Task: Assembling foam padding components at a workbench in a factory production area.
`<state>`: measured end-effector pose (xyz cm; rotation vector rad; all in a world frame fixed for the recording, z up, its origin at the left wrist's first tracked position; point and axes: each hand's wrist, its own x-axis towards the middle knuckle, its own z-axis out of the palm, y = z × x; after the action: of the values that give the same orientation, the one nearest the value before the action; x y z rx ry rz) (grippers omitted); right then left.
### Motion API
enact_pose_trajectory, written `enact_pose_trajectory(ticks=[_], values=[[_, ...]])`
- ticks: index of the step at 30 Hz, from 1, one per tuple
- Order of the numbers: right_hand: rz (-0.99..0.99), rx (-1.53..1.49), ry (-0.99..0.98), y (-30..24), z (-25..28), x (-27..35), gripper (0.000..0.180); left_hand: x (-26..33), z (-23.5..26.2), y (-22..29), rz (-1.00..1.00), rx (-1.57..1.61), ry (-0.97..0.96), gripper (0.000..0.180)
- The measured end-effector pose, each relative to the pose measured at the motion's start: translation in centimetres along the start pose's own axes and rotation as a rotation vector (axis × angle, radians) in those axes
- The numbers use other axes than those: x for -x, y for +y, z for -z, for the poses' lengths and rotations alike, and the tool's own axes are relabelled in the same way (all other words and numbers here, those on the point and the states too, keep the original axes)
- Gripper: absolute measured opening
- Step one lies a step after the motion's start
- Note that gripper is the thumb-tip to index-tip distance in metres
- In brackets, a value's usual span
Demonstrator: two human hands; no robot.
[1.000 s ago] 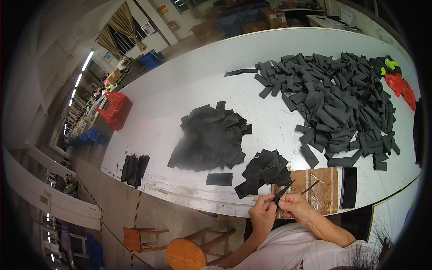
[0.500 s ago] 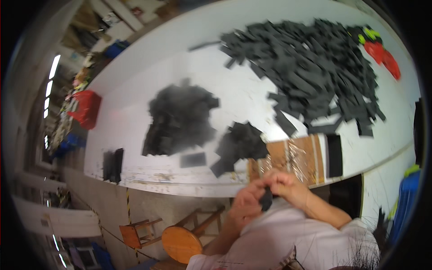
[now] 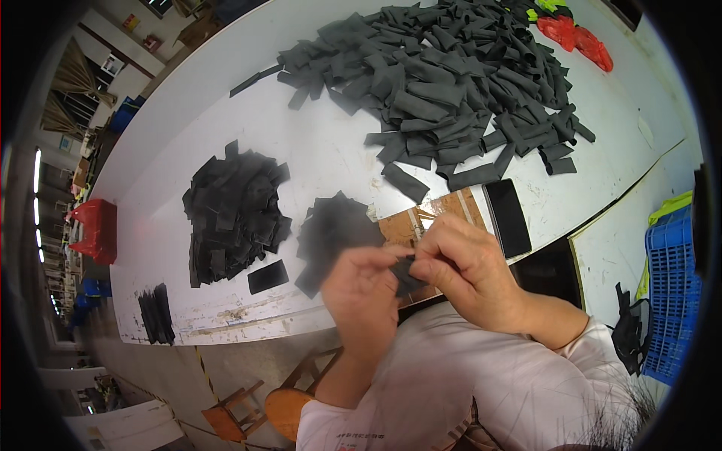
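My left hand (image 3: 366, 293) and my right hand (image 3: 465, 269) meet just over the near edge of the white table (image 3: 331, 143), both pinching one small black fabric piece (image 3: 407, 272) between their fingertips. Under the hands lies a brown cardboard sheet (image 3: 444, 210) with tape on it. A small heap of black pieces (image 3: 335, 233) sits just left of the cardboard, partly hidden by my left hand. A black phone-like slab (image 3: 507, 218) lies to the right of the cardboard.
A bigger heap of black pieces (image 3: 233, 210) lies further left, with one single black piece (image 3: 268, 276) near it and a small stack (image 3: 156, 314) at the table's left end. A large pile of dark grey strips (image 3: 451, 83) covers the far side. Red fabric (image 3: 575, 37) lies beyond. A blue crate (image 3: 671, 301) stands right.
The view has tipped down and closer. My hands have come up off the cardboard toward my chest, still together on the black piece.
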<state>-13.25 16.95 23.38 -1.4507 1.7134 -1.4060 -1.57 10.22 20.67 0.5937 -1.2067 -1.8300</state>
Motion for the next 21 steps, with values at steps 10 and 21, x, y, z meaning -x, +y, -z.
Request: enact_pose_trajectory(ticks=[10,21], values=[[-0.406,-0.605,-0.208,3.5,0.9,-2.5,0.019,-3.4,1.7,0.0,0.542,0.808,-0.239,0.028],[-0.552,-0.731,-0.226,8.7,-1.1,-3.4,0.022,-4.4,3.3,-4.6,0.838,1.149,0.106,0.026]])
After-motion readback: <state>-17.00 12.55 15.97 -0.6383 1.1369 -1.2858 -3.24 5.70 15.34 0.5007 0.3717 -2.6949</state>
